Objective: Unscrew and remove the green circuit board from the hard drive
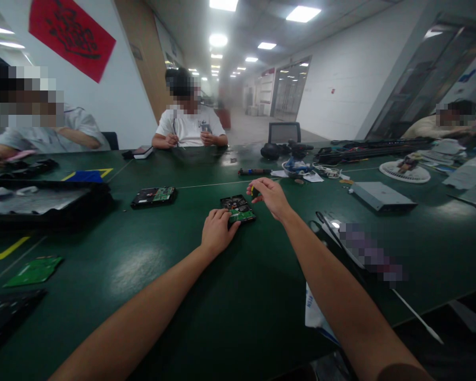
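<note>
Near the middle of the table lies a hard drive (238,205) with its green circuit board facing up. My left hand (218,230) grips its near left edge, the thumb reaching along the front side and the fingers over the board's left end. Just above and to the right of the drive is my right hand (270,197), raised off the table. Its fingers are pinched round a small black-and-yellow tool (255,191). Most of that tool is hidden by the fingers, and I cannot make out a tip.
A second hard drive (154,196) lies to the left, beyond it a large black tray-like housing (47,211). A loose green circuit board (34,271) sits nearer. To the right are a grey metal box (382,196) and a lanyard pouch. Several people sit around the table.
</note>
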### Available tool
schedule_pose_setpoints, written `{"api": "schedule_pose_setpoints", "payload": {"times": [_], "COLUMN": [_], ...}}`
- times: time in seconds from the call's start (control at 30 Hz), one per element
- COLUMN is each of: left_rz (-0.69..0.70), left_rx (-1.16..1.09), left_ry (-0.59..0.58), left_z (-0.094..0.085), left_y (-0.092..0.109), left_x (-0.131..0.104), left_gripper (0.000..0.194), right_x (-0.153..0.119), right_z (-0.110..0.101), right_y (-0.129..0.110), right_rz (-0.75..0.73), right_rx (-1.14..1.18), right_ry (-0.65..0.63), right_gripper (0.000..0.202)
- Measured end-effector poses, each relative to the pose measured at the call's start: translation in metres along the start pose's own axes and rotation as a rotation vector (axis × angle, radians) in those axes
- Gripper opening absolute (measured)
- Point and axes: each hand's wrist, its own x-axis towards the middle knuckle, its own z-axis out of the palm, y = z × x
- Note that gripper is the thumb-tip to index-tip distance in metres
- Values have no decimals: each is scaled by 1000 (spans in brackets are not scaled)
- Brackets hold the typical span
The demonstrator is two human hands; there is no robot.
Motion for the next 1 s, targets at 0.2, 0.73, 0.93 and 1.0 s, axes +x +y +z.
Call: {"api": "schedule_pose_setpoints", "payload": {"times": [0.2, 0.73, 0.93, 1.0], "left_rz": [3, -1, 1, 1], "left_rx": [4, 4, 7, 6], "left_ry": [0, -10, -17, -16], "left_z": [1, -4, -4, -4], "left_y": [-1, 1, 0, 0], "left_x": [0, 0, 0, 0], "left_gripper": [40, 40, 40, 40], "right_x": [2, 0, 3, 3], "right_z": [-4, -4, -5, -4], "right_y": [0, 6, 5, 5], "right_rz": [1, 38, 37, 39], "right_rx": [14, 101, -8, -10], "right_ry": [30, 1, 44, 43], "right_gripper": [28, 34, 30, 28]}}
